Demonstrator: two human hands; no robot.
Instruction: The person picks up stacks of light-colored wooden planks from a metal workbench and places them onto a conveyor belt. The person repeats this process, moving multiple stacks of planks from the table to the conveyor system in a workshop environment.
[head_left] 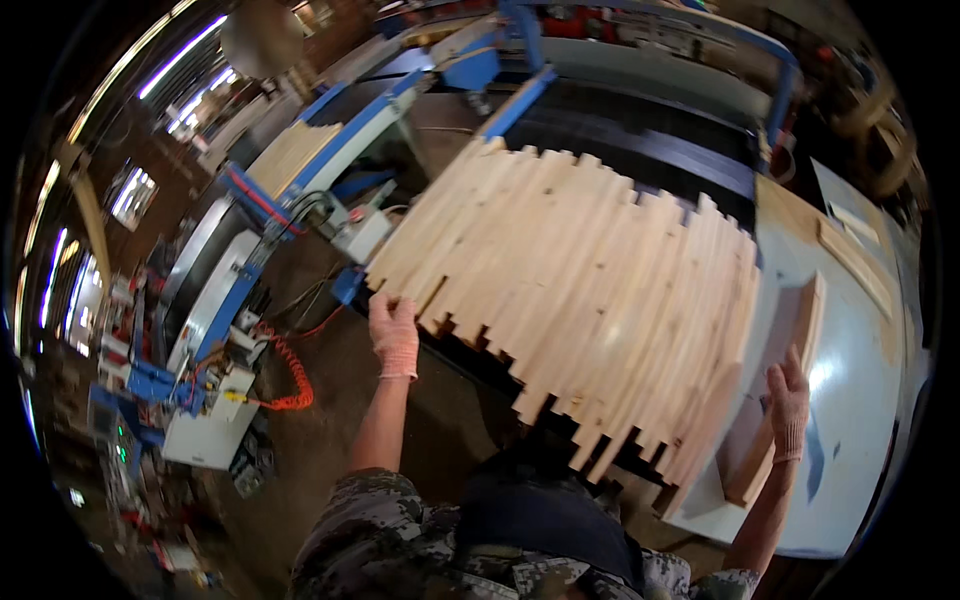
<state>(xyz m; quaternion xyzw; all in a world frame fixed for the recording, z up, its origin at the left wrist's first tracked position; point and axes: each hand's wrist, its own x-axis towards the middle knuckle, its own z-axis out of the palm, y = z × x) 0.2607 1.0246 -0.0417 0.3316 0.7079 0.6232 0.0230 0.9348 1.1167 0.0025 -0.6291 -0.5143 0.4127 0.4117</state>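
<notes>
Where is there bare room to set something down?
The pale side table is bare right of the long board, nearer than the shorter plank. Dark machine bed also shows beyond the wooden strips, which crowd the near side.

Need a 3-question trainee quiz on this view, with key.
1. Which of the person's gloved hands is nearer the orange coiled hose?
2. True or false: the near ends of the wooden strips line up evenly.
3. What is nearest the right hand? A) orange coiled hose B) wooden plank C) ceiling light

Key: 1. Left hand. 2. False; they are staggered. 3. B.
</notes>
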